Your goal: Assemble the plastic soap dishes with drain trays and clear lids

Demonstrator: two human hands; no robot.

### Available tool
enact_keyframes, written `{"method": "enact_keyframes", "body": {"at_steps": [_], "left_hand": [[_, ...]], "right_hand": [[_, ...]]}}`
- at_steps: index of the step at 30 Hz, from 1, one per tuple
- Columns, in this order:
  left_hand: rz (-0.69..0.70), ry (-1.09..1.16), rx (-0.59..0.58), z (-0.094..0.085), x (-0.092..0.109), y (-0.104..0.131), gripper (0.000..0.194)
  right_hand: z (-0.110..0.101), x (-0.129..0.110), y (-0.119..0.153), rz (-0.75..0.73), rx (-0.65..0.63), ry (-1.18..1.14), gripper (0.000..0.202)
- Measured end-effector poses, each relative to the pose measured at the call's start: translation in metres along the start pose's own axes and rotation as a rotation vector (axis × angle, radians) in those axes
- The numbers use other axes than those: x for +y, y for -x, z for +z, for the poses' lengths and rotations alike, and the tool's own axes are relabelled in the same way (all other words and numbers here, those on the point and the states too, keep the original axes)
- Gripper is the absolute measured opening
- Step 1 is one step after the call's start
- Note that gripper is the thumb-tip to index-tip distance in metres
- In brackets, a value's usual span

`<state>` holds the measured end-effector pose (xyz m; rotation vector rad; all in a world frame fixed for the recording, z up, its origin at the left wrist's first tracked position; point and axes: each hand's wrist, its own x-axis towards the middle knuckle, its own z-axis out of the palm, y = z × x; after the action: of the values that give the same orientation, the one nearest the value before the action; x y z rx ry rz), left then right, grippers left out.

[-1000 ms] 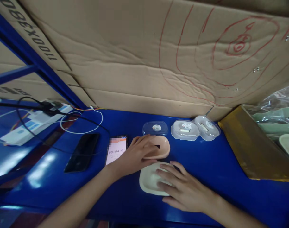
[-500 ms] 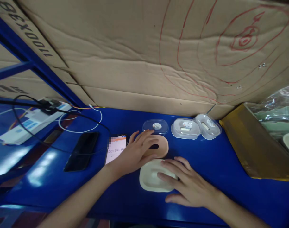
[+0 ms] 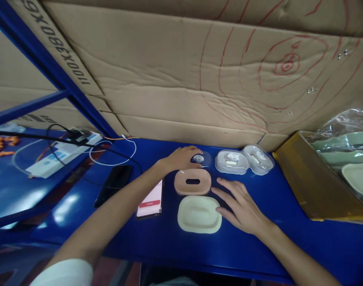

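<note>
My left hand reaches over the clear plastic lid, fingers curled across its left half and thumb along its near side. A round sticker shows on the lid. Just in front lies a pink oval dish insert with a dark slot in its middle. Nearer to me, a cream shallow tray lies flat, a raised oval in its centre. My right hand hovers with fingers spread, fingertips close to the tray's right edge, holding nothing.
Two lidded dishes stand side by side at the back. A cardboard box at right holds green and cream pieces. Left are a lit phone, a dark phone, a power strip and cables. Cardboard walls the back.
My left hand has moved from the pink insert back to the clear lid. My right hand has drawn right, off the cream tray. The view has shifted slightly.
</note>
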<state>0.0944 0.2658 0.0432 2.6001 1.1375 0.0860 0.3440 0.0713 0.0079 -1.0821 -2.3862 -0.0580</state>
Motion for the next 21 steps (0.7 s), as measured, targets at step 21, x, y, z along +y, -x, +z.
{"method": "enact_keyframes", "body": {"at_steps": [21], "left_hand": [[0.132,0.149,0.115,0.009,0.018,0.099,0.07]], "right_hand": [[0.004,-0.002,-0.004,0.014,-0.048,-0.005,0.044]]}}
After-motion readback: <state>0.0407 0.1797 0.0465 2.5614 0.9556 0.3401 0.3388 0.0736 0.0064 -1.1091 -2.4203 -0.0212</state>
